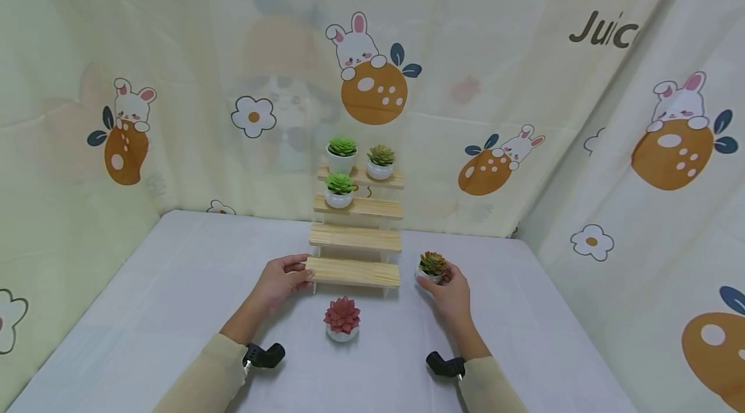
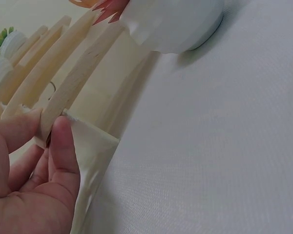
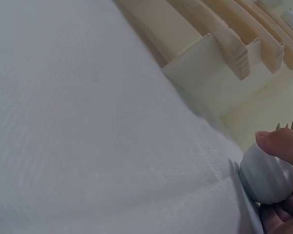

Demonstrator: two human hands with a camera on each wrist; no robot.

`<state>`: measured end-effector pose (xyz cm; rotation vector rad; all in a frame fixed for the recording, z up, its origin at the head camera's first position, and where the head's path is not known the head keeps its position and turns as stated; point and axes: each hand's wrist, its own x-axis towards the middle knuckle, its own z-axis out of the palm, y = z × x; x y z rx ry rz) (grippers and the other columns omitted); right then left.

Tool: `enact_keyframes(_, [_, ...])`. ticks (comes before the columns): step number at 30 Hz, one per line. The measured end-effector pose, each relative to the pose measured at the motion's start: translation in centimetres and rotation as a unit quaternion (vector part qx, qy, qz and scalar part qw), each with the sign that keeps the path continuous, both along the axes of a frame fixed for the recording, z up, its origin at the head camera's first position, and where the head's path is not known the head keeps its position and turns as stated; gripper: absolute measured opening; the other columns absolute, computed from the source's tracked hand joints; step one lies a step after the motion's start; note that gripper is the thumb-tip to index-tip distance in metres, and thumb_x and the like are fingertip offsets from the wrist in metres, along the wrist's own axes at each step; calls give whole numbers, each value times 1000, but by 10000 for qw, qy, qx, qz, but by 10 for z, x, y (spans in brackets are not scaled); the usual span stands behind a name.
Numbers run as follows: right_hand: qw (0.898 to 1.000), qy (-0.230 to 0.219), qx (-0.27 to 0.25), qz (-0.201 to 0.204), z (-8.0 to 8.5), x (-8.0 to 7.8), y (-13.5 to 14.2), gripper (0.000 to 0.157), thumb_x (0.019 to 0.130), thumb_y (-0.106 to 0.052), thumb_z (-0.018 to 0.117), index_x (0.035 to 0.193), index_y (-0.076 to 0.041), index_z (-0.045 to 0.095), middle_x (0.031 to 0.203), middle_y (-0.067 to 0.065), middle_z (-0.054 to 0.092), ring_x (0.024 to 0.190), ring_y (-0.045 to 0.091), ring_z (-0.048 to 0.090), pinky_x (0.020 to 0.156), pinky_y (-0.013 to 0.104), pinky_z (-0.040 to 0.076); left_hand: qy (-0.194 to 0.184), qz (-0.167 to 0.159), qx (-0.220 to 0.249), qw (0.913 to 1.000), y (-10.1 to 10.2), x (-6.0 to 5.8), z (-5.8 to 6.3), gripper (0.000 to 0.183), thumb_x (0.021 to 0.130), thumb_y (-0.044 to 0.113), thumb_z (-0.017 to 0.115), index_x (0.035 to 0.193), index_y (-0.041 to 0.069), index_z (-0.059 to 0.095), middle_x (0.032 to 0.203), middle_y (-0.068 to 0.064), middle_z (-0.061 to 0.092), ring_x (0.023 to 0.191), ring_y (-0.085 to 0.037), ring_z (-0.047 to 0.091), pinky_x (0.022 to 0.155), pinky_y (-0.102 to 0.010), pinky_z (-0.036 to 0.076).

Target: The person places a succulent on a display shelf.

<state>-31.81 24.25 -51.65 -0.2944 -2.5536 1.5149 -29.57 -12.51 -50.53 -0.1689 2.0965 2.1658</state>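
Observation:
A stepped wooden stand (image 1: 355, 272) with several plank shelves stands at the back of the table. My left hand (image 1: 283, 284) pinches the left end of its lowest plank (image 2: 71, 87) between thumb and fingers. To the right of the stand, my right hand (image 1: 453, 290) grips a small potted succulent with brownish-green leaves (image 1: 432, 264); its ribbed white pot (image 3: 266, 175) is close to the tablecloth. In front of the stand sits a red succulent (image 1: 342, 318) in a white pot.
Two potted succulents, one bright green (image 1: 341, 147) and one olive (image 1: 381, 156), stand on the top shelf. Another green succulent (image 1: 339, 184) is on the left of the shelf below. A printed curtain (image 1: 233, 64) hangs behind the white-covered table (image 1: 192, 284).

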Motion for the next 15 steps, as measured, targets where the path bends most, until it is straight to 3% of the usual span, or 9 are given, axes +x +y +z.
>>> enact_keyframes(15, [9999,86,89,-61,0,0,0,70,85,-23,85,142,3,52,134,24,64,122,33,62,105,47,52,36,-33,-75,10000,0,1,0,47,97,1,66,142,-3,55,118,-19,64,90,-17,69,85,-34,65])
